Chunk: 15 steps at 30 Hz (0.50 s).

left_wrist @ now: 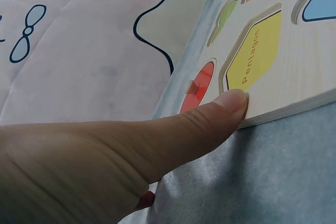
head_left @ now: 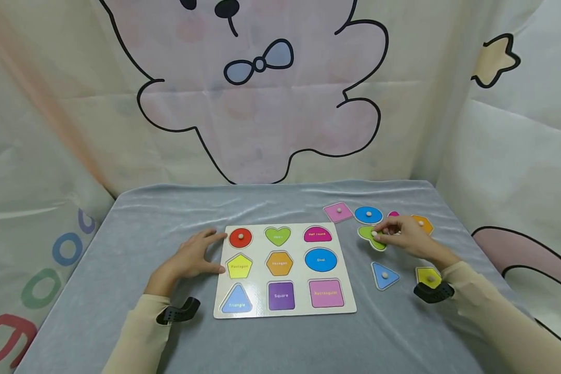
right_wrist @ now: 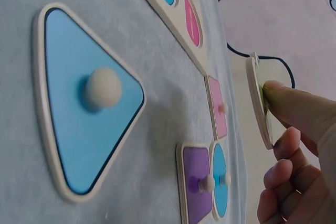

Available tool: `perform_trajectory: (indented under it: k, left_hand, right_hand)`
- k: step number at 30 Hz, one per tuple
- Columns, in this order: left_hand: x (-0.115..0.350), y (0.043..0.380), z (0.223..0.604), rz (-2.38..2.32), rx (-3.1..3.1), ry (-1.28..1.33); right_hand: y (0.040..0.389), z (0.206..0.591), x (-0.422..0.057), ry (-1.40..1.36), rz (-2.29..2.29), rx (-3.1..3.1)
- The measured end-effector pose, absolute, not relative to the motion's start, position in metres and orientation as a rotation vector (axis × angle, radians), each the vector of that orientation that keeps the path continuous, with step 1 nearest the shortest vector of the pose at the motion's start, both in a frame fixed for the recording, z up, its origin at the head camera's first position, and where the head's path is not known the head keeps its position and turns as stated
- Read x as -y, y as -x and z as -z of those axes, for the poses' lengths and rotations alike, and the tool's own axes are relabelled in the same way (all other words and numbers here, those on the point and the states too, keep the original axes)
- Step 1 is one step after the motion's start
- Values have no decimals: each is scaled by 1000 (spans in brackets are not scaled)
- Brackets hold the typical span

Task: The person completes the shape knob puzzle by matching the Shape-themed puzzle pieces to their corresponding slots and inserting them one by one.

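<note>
A green heart-shaped puzzle piece [head_left: 366,232] is held up off the cloth by my right hand [head_left: 413,239], which pinches its small knob between thumb and fingers. The right wrist view shows the heart piece [right_wrist: 256,100] edge-on. My left hand [head_left: 194,256] lies at the left edge of a shape puzzle board [head_left: 257,280], fingers extended. In the left wrist view its straight thumb [left_wrist: 202,129] rests on the board's edge beside the yellow pentagon slot [left_wrist: 257,51]. A red circle piece [head_left: 235,239] with a knob sits in the board's top-left slot; the printed heart slot [head_left: 278,236] is beside it.
Right of the board lie a pink rectangle [head_left: 338,211], blue oval [head_left: 368,215], orange hexagon [head_left: 423,224], blue triangle [head_left: 384,276] and yellow pentagon [head_left: 428,277]. A magenta piece [head_left: 393,213] is partly hidden. The right wrist view also shows a purple square [right_wrist: 196,187].
</note>
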<state>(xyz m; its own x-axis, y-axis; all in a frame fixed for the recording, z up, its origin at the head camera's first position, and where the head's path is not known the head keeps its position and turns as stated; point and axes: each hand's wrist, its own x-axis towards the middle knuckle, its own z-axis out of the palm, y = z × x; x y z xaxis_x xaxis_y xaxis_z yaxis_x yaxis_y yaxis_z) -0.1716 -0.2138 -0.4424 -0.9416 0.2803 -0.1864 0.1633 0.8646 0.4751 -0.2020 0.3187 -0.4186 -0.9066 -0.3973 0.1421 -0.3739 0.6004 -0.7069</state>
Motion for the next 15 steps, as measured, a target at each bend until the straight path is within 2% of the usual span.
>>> perform_trajectory:
  k: [15]
  left_hand:
    - [212,171,440,-682,-2798,-343]
  right_hand:
    - [211,422,-292,618,1291,-2712]
